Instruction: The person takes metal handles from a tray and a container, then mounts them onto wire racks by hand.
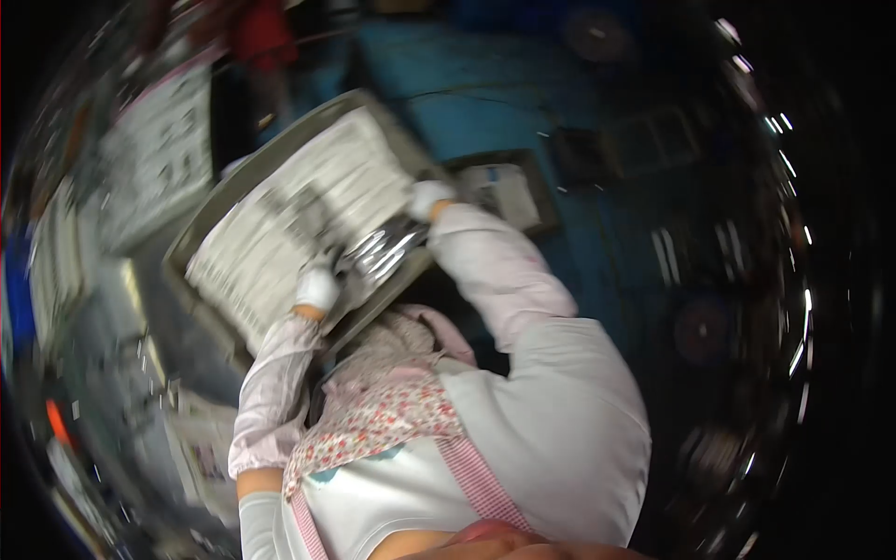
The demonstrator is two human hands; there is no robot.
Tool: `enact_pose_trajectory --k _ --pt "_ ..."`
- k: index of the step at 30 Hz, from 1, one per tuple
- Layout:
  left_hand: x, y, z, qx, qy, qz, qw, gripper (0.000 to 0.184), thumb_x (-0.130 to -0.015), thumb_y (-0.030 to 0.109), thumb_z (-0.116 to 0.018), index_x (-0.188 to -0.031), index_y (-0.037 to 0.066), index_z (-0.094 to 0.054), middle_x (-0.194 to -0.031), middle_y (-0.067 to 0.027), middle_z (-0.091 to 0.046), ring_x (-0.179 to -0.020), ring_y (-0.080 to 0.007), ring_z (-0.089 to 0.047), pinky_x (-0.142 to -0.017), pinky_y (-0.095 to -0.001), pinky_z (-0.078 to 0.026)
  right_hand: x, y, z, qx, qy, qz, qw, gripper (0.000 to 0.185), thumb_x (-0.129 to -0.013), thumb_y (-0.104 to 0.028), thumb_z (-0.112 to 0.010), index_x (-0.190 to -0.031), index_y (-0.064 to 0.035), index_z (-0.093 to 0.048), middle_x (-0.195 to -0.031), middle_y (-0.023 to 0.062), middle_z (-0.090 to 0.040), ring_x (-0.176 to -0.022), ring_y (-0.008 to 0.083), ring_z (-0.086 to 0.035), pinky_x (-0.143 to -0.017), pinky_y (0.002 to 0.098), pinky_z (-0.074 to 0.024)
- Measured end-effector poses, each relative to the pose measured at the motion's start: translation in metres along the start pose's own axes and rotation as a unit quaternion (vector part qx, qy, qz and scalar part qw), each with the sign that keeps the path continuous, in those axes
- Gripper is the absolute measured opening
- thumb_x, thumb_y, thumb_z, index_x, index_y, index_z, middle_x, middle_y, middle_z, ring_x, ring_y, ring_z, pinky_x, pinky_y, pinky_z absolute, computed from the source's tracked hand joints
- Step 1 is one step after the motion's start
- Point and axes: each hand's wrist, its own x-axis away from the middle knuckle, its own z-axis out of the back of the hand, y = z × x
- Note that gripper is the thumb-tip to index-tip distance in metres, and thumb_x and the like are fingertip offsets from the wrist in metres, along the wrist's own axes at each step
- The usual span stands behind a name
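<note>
A grey tray (271, 149) lies tilted across the view in front of my body. White sheets (266, 243) with faint printed lines cover much of its inside. Shiny metal pieces (385, 250) sit along its near right part, too blurred to name. My left hand (318, 287), in a white glove, is over the near side of the tray beside the metal pieces. At the right end of the tray, next to its rim, is my right hand (431, 199), also gloved. Motion smears the fingers of both hands, so their grip does not show.
A smaller tray (546, 201) with pale contents stands on the blue surface (495, 121) to the right. A printed sheet (161, 154) is at the upper left, and stacked papers (58, 271) are at the far left. A red shape (263, 37) blurs at the top.
</note>
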Motion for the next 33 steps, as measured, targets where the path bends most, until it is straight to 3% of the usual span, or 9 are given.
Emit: enact_pose_trajectory --k 3,4,8,12,16,22,25,30,33 --pt "-0.044 -0.001 -0.051 -0.012 -0.126 0.043 0.991 0.048 -0.075 0.019 -0.065 -0.121 0.007 -0.055 -0.109 -0.0243 -0.061 -0.100 -0.0410 -0.059 -0.084 -0.0457 -0.049 -0.103 0.055 -0.119 -0.130 0.047 0.007 0.990 0.026 -0.078 -0.027 -0.057 -0.087 -0.0061 -0.070 -0.090 0.0201 -0.067 -0.084 0.0361 -0.065 -0.075 0.0429 -0.0522" --pt "-0.050 0.015 -0.047 -0.043 -0.152 0.058 0.986 0.047 -0.075 0.019 -0.066 -0.119 0.006 -0.055 -0.105 -0.0247 -0.062 -0.097 -0.0422 -0.060 -0.080 -0.0476 -0.049 -0.037 0.009 -0.030 -0.146 0.066 0.013 0.987 0.025 -0.077 -0.027 -0.060 -0.083 -0.0059 -0.070 -0.088 0.0208 -0.067 -0.081 0.0346 -0.065 -0.074 0.0417 -0.0521" --pt "-0.056 -0.031 -0.080 -0.066 0.008 0.049 0.997 0.029 -0.074 0.018 -0.071 -0.096 0.002 -0.061 -0.080 -0.0197 -0.066 -0.073 -0.0332 -0.065 -0.066 -0.0417 -0.051 -0.002 -0.024 0.009 -0.554 0.003 0.093 0.827 0.045 -0.074 -0.012 -0.066 -0.118 -0.0023 -0.058 -0.099 0.0163 -0.068 -0.085 0.0270 -0.067 -0.076 0.0374 -0.0523" --pt "-0.065 -0.023 -0.039 0.164 -0.008 0.227 0.960 0.029 -0.073 0.020 -0.076 -0.088 0.001 -0.060 -0.066 -0.0082 -0.062 -0.054 -0.0123 -0.053 -0.051 -0.0291 -0.044 -0.003 -0.003 0.006 -0.161 0.010 0.054 0.985 0.037 -0.073 -0.011 -0.060 -0.110 -0.0065 -0.064 -0.100 0.0170 -0.066 -0.096 0.0310 -0.063 -0.083 0.0398 -0.0497" --pt "-0.052 -0.030 -0.017 0.360 0.029 0.197 0.911 0.034 -0.073 0.005 -0.073 -0.106 -0.002 -0.067 -0.076 -0.0040 -0.066 -0.056 -0.0082 -0.054 -0.052 -0.0232 -0.044 0.003 -0.001 -0.021 0.114 -0.066 0.183 0.974 0.027 -0.066 -0.012 -0.062 -0.091 -0.0128 -0.072 -0.093 0.0106 -0.069 -0.091 0.0270 -0.066 -0.078 0.0387 -0.0520" --pt "-0.018 0.010 0.020 0.401 -0.048 0.334 0.852 0.029 -0.076 0.009 -0.071 -0.102 -0.002 -0.067 -0.077 -0.0048 -0.067 -0.053 -0.0082 -0.052 -0.049 -0.0206 -0.040 -0.052 0.005 -0.037 0.104 -0.168 0.272 0.942 0.015 -0.068 -0.016 -0.064 -0.079 -0.0117 -0.073 -0.083 0.0107 -0.070 -0.081 0.0291 -0.067 -0.071 0.0393 -0.0529" --pt "-0.008 0.037 0.039 0.425 -0.055 0.311 0.848 0.027 -0.078 0.010 -0.069 -0.102 -0.003 -0.066 -0.080 -0.0051 -0.067 -0.062 -0.0080 -0.055 -0.053 -0.0211 -0.042 -0.090 0.017 -0.096 0.058 -0.081 0.308 0.946 0.012 -0.067 -0.016 -0.066 -0.077 -0.0116 -0.072 -0.078 0.0120 -0.069 -0.075 0.0303 -0.067 -0.066 0.0403 -0.0525" --pt "0.003 0.039 0.048 0.499 -0.031 0.304 0.811 0.033 -0.075 0.005 -0.069 -0.107 -0.003 -0.062 -0.097 -0.0078 -0.066 -0.078 -0.0109 -0.060 -0.067 -0.0219 -0.047 -0.037 -0.012 0.015 0.212 -0.191 0.295 0.912 0.024 -0.066 -0.019 -0.070 -0.089 -0.0132 -0.072 -0.086 0.0113 -0.069 -0.083 0.0281 -0.067 -0.072 0.0408 -0.0529" --pt "0.009 0.036 0.043 0.562 0.017 0.290 0.774 0.026 -0.073 -0.002 -0.062 -0.098 -0.004 -0.060 -0.114 -0.0142 -0.061 -0.096 -0.0176 -0.059 -0.080 -0.0244 -0.046 -0.027 -0.018 0.048 0.084 -0.166 0.270 0.945 0.032 -0.065 -0.019 -0.070 -0.096 -0.0082 -0.069 -0.093 0.0167 -0.068 -0.086 0.0314 -0.065 -0.075 0.0395 -0.0516"
